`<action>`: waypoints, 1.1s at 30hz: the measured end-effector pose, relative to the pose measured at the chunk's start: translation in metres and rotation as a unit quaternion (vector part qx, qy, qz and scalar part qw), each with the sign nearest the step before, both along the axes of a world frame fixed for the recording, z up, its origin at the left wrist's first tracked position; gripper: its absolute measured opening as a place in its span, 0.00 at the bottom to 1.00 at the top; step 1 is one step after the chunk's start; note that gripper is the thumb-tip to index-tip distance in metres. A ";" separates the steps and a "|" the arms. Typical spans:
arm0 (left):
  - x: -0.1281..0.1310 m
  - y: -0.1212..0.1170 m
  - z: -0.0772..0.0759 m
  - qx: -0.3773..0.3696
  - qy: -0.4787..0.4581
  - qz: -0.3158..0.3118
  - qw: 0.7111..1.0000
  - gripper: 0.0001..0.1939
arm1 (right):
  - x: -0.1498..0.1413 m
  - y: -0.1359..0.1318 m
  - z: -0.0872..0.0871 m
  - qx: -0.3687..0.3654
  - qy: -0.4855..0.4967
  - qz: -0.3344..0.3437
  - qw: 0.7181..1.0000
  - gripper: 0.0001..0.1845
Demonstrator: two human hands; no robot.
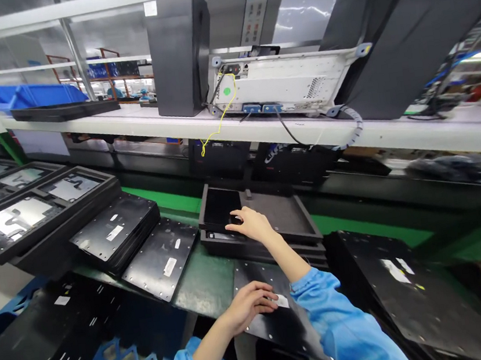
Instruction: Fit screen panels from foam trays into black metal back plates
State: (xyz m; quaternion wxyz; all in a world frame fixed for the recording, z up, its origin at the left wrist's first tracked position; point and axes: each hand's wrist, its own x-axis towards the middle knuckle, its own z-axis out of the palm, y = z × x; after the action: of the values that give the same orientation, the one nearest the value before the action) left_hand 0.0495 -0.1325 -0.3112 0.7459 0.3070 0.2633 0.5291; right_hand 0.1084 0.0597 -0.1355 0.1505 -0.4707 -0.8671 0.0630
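Shelving (128,121) spans the view above your green bench (203,284), where a dark tray (286,212) sits. In its left compartment lies a flat black panel (221,205), beyond and left of your right hand (252,225), the nearer one; its long axis seems to run away from you. That hand's fingers curve at the panel's near-right corner; whether they grip, you cannot tell. Your left hand (251,307), loosely open and empty, is over a drilled plate (252,272) beside a white label (282,301).
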 end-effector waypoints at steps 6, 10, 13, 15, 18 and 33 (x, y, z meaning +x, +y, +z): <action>0.001 -0.001 0.004 -0.004 0.009 0.014 1.000 0.26 | -0.003 -0.001 -0.008 0.028 -0.027 -0.089 0.995 0.47; 0.001 -0.001 0.003 -0.005 0.013 0.016 1.000 0.26 | -0.006 0.001 -0.012 0.004 -0.017 -0.139 0.990 0.42; 0.002 -0.001 0.002 -0.003 0.014 0.016 1.000 0.25 | -0.008 0.006 -0.010 0.004 -0.013 -0.149 0.989 0.36; 0.002 -0.001 0.002 -0.001 0.014 0.017 1.000 0.26 | -0.008 0.006 -0.008 0.008 -0.012 -0.137 0.990 0.33; 0.002 -0.001 0.001 0.001 0.013 0.017 1.000 0.26 | -0.009 -0.003 -0.009 0.019 -0.010 -0.122 0.992 0.26; 0.003 -0.013 -0.005 0.019 0.105 0.064 0.992 0.30 | 0.006 -0.025 -0.022 -0.028 -0.008 -0.146 0.989 0.27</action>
State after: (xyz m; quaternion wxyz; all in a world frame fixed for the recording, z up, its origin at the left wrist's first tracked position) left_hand 0.0523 -0.1456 -0.3166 0.6732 0.3571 0.3490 0.5455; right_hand 0.1141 0.0345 -0.1578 0.1380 -0.5967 -0.7881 0.0610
